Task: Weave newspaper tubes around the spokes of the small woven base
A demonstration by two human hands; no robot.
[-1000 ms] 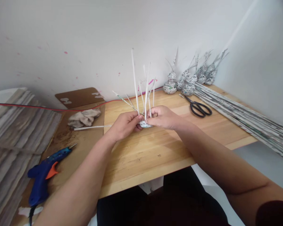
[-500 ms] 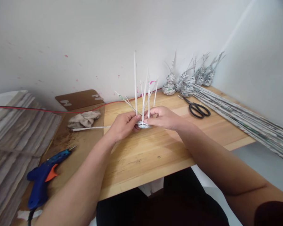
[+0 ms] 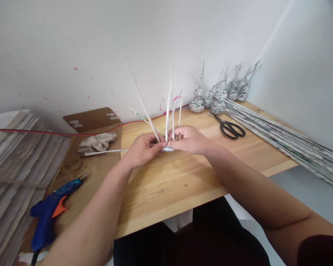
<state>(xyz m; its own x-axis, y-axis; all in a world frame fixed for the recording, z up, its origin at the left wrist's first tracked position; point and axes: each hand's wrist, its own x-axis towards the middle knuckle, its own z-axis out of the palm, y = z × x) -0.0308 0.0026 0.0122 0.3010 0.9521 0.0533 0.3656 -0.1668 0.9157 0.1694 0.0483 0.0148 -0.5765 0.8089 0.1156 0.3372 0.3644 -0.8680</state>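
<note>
Left hand (image 3: pixel 143 150) and right hand (image 3: pixel 191 140) converge around the woven paper base (image 3: pixel 168 149) at mid-desk (image 3: pixel 166 184), palms facing inward, thumbs almost meeting on its near side. Left fingers closed on the base's left side, beside a blurred paper rod (image 3: pixel 142 101) leaning left. Right fingers curled, thumb and index pinching the base's right side by the upright rods (image 3: pixel 169 105); exact contact partly hidden, can't tell if base touches desk.

A: Room check?
B: I've got a wooden tabletop (image 3: pixel 161 188); white wall (image 3: pixel 113 37) behind it, pink-spotted.
A: Right of tabletop?
B: I see a second pale wall (image 3: pixel 308 81), meeting the first at a corner (image 3: pixel 274 32). Light on the tabletop's soft.
</note>
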